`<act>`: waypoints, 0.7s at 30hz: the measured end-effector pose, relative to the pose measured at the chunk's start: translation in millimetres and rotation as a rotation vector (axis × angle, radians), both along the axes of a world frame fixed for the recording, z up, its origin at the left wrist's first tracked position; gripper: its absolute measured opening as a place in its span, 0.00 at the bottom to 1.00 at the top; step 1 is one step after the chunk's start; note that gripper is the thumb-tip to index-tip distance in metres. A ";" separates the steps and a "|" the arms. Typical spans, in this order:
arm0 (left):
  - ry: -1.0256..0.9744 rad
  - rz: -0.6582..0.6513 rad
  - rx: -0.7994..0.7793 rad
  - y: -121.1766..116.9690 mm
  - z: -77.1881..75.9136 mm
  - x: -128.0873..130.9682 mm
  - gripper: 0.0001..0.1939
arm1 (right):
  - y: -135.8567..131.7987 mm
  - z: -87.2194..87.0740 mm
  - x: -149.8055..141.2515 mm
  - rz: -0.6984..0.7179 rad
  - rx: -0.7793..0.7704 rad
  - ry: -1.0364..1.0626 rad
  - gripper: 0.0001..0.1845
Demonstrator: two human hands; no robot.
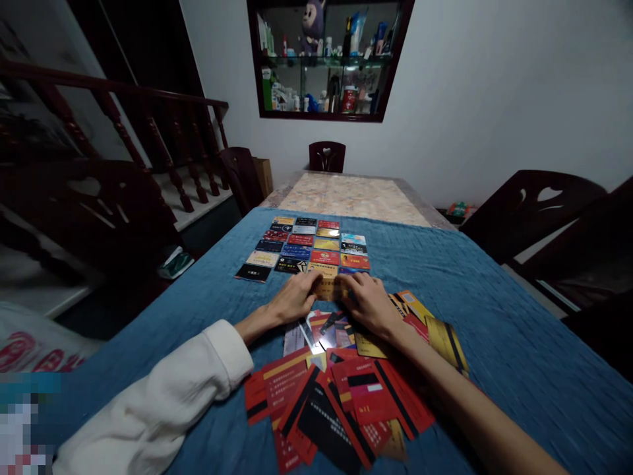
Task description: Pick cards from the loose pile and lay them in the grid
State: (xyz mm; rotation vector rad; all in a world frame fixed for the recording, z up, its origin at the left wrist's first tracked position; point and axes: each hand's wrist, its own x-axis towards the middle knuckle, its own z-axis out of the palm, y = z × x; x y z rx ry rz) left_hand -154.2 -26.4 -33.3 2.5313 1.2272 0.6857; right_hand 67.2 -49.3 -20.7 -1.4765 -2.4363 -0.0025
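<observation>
Cream sleeve (168, 389), seemingly fleece, with a turned-back cuff (228, 353).

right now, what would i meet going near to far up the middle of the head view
Loose pile of cards → gold card between left hand and right hand → rows of laid-out cards → patterned tabletop → chair → wall cabinet

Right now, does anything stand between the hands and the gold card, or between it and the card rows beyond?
Nothing visible. Left hand and right hand hold the gold card; the rows begin just beyond it, and the loose pile lies nearer the person.
</observation>
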 end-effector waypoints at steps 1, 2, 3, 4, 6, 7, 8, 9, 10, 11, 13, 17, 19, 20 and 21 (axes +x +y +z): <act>-0.005 -0.001 -0.001 0.3 -0.2 0.3 0.22 | 0.1 0.3 -0.2 -0.005 -0.003 -0.001 0.24; -0.012 -0.005 -0.003 0.6 -0.1 0.5 0.22 | 0.4 0.4 -0.2 -0.008 -0.004 0.000 0.25; -0.021 -0.009 -0.004 1.0 0.1 0.8 0.22 | 1.0 0.0 -0.1 -0.010 -0.002 0.005 0.25; -0.029 -0.012 -0.006 1.4 0.6 1.0 0.22 | 1.9 -0.8 0.4 -0.011 0.004 0.011 0.26; -0.040 -0.014 -0.011 2.4 2.2 1.5 0.23 | 4.5 -3.5 1.9 -0.007 0.025 0.027 0.27; -0.042 -0.015 -0.013 2.9 3.2 1.8 0.23 | 6.0 -5.2 2.9 -0.002 0.039 0.033 0.28; -0.043 -0.014 -0.016 3.3 4.4 2.1 0.23 | 7.5 -6.9 3.9 0.004 0.052 0.038 0.28; -0.045 -0.014 -0.018 3.5 5.8 2.4 0.22 | 8.9 -8.5 5.0 0.010 0.065 0.041 0.29; -0.046 -0.015 -0.020 3.6 7.2 2.7 0.22 | 10.0 -9.7 6.0 0.015 0.075 0.042 0.29; -0.046 -0.016 -0.022 3.6 8.7 3.0 0.22 | 10.7 -10.4 6.9 0.018 0.085 0.042 0.29; -0.040 -0.025 -0.028 3.6 11.8 3.6 0.22 | 11.0 -10.4 8.3 0.019 0.100 0.041 0.29; 0.005 -0.054 -0.027 6.1 16.3 4.6 0.25 | 9.6 -6.7 9.8 0.018 0.111 0.016 0.28; 0.033 -0.066 -0.024 8.9 18.3 5.3 0.25 | 10.0 -4.8 10.5 0.008 0.116 -0.007 0.27; 0.048 -0.071 -0.024 10.5 19.7 5.8 0.25 | 10.7 -4.0 10.9 0.003 0.117 -0.020 0.27; 0.065 -0.075 -0.025 12.2 21.4 6.2 0.25 | 11.8 -3.2 11.4 -0.001 0.116 -0.032 0.27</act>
